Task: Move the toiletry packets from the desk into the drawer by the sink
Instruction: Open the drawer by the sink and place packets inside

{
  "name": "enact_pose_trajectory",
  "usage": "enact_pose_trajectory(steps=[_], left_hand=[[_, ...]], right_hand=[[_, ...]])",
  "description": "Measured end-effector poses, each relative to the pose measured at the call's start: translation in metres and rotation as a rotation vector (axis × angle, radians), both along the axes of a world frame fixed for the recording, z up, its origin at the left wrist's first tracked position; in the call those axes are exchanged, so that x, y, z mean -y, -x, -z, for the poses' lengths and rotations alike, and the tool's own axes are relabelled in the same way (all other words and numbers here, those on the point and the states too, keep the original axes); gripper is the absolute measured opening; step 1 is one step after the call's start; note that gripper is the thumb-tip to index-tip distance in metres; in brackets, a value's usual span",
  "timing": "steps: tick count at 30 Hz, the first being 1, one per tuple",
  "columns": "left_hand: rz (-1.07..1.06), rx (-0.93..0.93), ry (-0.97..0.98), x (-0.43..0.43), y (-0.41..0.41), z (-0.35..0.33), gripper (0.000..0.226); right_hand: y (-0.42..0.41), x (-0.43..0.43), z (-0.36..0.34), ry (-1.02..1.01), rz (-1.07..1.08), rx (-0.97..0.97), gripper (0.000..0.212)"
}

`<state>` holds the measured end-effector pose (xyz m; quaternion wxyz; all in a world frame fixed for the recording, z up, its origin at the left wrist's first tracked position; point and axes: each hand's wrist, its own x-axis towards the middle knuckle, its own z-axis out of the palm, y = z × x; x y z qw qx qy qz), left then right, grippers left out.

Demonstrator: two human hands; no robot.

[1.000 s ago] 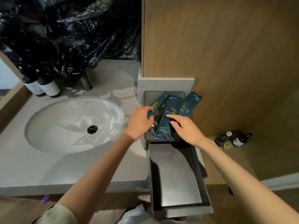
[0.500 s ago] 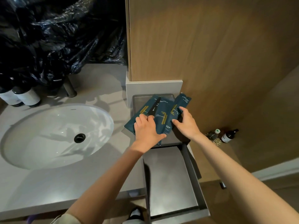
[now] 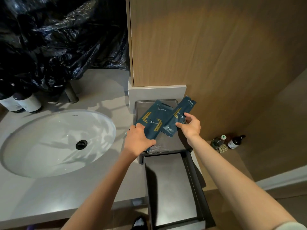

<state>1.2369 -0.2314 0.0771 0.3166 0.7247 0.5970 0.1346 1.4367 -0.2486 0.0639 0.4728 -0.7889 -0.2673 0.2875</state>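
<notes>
while left hand (image 3: 138, 141) grips packets (image 3: 152, 121), right hand (image 3: 191, 127) pinches another packet (image 3: 180, 113)

Left hand (image 3: 138, 141) and right hand (image 3: 191, 128) around blue packets (image 3: 154, 120) over tray (image 3: 167, 146), open drawer (image 3: 171, 188) below.

Colour check
packets (image 3: 154, 123) dark teal, gold line pattern, white print; tray (image 3: 166, 146) dark grey; drawer (image 3: 169, 188) black rim, grey floor; sink (image 3: 49, 146) white.

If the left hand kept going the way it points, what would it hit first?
The left hand grips packets; pushed straight on, it would likely meet the grey ledge behind the tray. Depth is unclear.
</notes>
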Motion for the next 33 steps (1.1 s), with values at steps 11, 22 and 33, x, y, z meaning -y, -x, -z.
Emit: enact_pose_trajectory(steps=[11, 22, 33], left_hand=[[-0.062, 0.168, -0.159, 0.017, 0.023, -0.016, 0.058], [0.033, -0.304, -0.706, 0.039, 0.042, -0.04, 0.056], [0.266, -0.492, -0.753, 0.12, 0.048, -0.035, 0.056]], right_hand=[[-0.004, 0.006, -0.03, -0.266, 0.166, -0.303, 0.029], [-0.03, 0.07, -0.084, -0.131, -0.419, -0.192, 0.022], [-0.013, 0.148, -0.065, 0.013, -0.7, -0.211, 0.026]])
